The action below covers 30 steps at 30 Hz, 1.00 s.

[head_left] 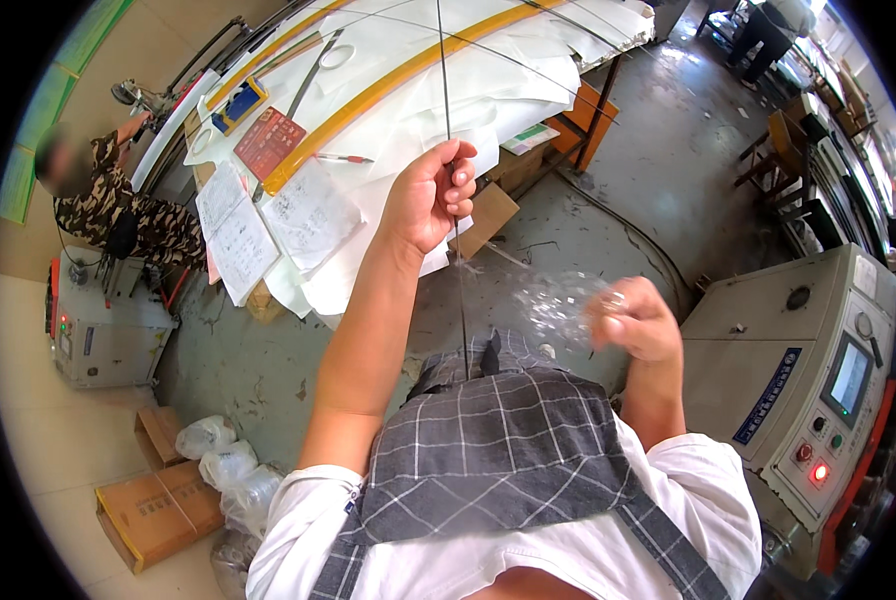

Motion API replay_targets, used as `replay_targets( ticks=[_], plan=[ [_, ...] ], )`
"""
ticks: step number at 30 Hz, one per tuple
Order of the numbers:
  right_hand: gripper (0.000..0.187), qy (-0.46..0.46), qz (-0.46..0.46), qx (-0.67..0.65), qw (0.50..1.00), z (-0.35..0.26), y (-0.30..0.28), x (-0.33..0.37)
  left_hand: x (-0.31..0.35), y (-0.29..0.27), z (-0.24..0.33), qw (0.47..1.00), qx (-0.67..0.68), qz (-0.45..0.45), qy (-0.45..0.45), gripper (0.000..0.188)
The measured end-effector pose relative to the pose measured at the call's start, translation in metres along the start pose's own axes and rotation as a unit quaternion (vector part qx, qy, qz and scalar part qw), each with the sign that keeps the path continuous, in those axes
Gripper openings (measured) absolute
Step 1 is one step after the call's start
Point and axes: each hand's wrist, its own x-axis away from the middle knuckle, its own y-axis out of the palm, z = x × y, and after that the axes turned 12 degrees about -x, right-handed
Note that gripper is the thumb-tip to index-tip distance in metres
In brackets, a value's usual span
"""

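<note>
Head view, middle of the frame: the left hand point(433, 195) is clenched around a thin dark cord point(462, 300), whose long axis runs nearly upright, from the top edge down to the checked apron point(488, 440). Right of it, the blurred right hand point(640, 322) grasps crinkled clear plastic point(548, 305), which lies leftward from its fingers, between that hand and the cord; the left hand is farther from the plastic. Beyond, a white-covered table point(518, 85) fills the upper middle.
</note>
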Motion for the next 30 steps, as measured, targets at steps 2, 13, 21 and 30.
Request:
replay_targets(
  ticks=[2,13,21,30],
  plan=[
    [0.022,-0.068,-0.047,-0.063,0.995,-0.014,-0.001,0.012,0.000,0.000,-0.002,1.000,-0.001,0.011,-0.002,0.018],
    [0.014,-0.256,-0.360,-0.042,0.896,-0.095,-0.017,0.050,0.000,0.010,-0.013,0.999,-0.011,0.041,-0.011,0.017],
    [0.014,-0.389,-0.056,-0.129,0.910,-0.112,-0.021,0.097,0.006,0.007,-0.008,0.998,-0.018,0.058,0.010,0.016],
    [0.022,-0.044,0.402,0.101,0.909,0.009,-0.036,0.017,-0.022,0.001,0.017,0.985,-0.009,0.142,0.098,0.016]
  ],
)
